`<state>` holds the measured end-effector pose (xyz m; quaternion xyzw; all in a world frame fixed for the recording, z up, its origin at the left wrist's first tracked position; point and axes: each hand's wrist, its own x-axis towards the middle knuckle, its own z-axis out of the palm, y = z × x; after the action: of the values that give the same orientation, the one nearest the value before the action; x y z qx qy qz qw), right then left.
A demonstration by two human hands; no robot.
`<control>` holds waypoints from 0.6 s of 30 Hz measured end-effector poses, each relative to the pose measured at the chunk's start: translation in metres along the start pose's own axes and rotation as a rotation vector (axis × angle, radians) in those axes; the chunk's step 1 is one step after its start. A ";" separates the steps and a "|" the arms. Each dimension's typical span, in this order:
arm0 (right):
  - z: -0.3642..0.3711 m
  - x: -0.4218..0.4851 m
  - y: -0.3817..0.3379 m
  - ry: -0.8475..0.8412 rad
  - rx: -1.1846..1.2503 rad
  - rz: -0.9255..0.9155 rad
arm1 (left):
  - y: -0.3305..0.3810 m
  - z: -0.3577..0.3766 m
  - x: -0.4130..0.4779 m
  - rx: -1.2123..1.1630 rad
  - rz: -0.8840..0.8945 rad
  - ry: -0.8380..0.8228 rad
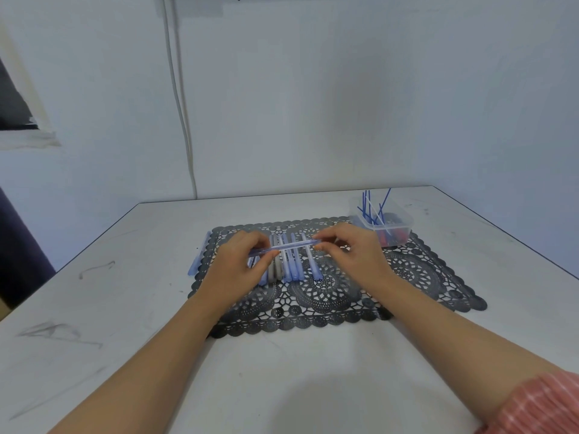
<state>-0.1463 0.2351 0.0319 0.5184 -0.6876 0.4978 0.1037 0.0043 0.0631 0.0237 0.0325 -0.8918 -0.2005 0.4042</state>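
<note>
Two-handed, pinches blue pen (291, 245) at its ends with left hand (241, 261) and right hand (354, 255); best kept level, pushed straight.

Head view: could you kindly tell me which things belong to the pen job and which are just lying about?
Job: pen, pinched by left hand and right hand; row of pens; tub; refills in it.
Lying about: lone pen off the mat's left edge; mat; table; wall cable.

a coral sleeve (542, 402) with thin pale stripes on the right arm (438, 333), left arm (150, 355) bare
</note>
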 end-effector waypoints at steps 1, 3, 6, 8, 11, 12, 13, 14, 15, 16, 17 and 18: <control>0.000 0.000 0.000 0.001 -0.001 -0.004 | 0.000 0.000 0.000 -0.001 0.000 -0.001; -0.001 0.000 0.001 -0.012 -0.018 -0.010 | -0.001 0.000 0.000 -0.005 0.000 -0.004; 0.000 0.000 0.002 -0.069 -0.047 0.000 | -0.002 0.000 0.000 -0.015 0.005 -0.004; 0.001 -0.001 0.003 -0.093 -0.049 0.002 | -0.002 0.001 -0.001 -0.011 0.014 -0.009; 0.002 -0.001 0.002 -0.108 -0.071 -0.031 | -0.003 0.001 -0.001 -0.008 0.017 -0.022; 0.001 0.000 0.001 -0.116 -0.075 -0.033 | -0.003 0.001 -0.001 -0.010 0.020 -0.027; 0.001 0.000 0.000 -0.126 -0.075 -0.030 | -0.003 0.001 -0.001 -0.011 0.025 -0.031; 0.000 0.000 0.000 -0.135 -0.071 -0.026 | -0.004 0.001 -0.001 -0.012 0.031 -0.032; 0.000 -0.001 0.000 -0.140 -0.065 -0.019 | -0.004 0.001 -0.001 -0.012 0.036 -0.030; 0.001 -0.001 0.000 -0.141 -0.054 -0.007 | -0.004 0.001 -0.001 -0.012 0.040 -0.028; 0.002 -0.001 0.000 -0.142 -0.043 0.007 | -0.005 0.002 -0.001 -0.010 0.041 -0.027; 0.002 -0.001 0.000 -0.145 -0.037 0.018 | -0.005 0.002 -0.001 -0.007 0.042 -0.027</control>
<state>-0.1454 0.2337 0.0298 0.5448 -0.7071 0.4470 0.0589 0.0027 0.0593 0.0202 0.0098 -0.8971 -0.1953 0.3963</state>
